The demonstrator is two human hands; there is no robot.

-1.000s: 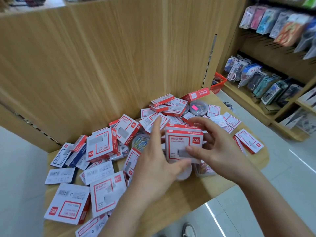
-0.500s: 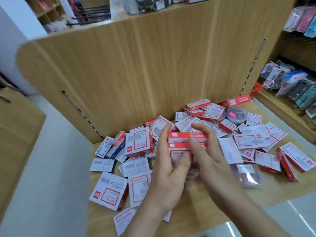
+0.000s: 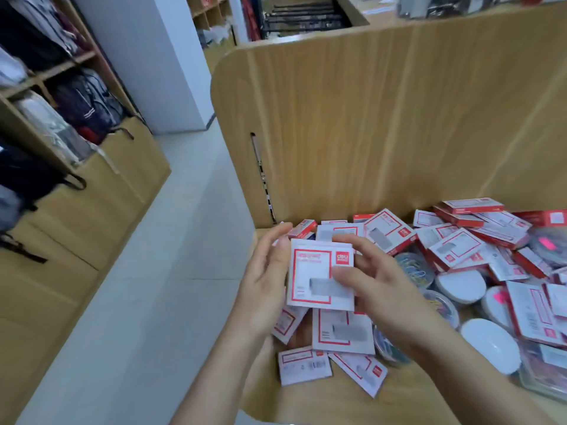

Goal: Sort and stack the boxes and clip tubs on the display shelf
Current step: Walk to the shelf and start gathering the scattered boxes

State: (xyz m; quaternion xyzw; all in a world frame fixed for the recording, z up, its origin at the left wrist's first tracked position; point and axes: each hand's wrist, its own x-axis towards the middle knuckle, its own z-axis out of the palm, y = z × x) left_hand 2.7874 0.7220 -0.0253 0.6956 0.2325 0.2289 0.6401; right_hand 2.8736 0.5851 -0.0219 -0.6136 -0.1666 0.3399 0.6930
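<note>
— Box (image 3: 319, 277) status versus half a second back?
— Face now turned up, over display shelf (image 3: 322, 406) left edge; right hand (image 3: 377, 289) pinches it, left hand (image 3: 267, 289) presses straight-fingered on its side.

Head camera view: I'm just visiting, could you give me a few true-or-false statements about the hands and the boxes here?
1. Both hands touch one red-and-white box. True: the right hand pinches it and the left hand presses against its left edge.
2. The white-lidded tubs lie left of that box. False: they lie to its right.
3. The other boxes stand in neat stacks. False: they lie jumbled on the shelf.
4. The back panel behind the pile is wood. True.
5. Backpacks sit on shelving across the aisle, at the left. True.
</note>
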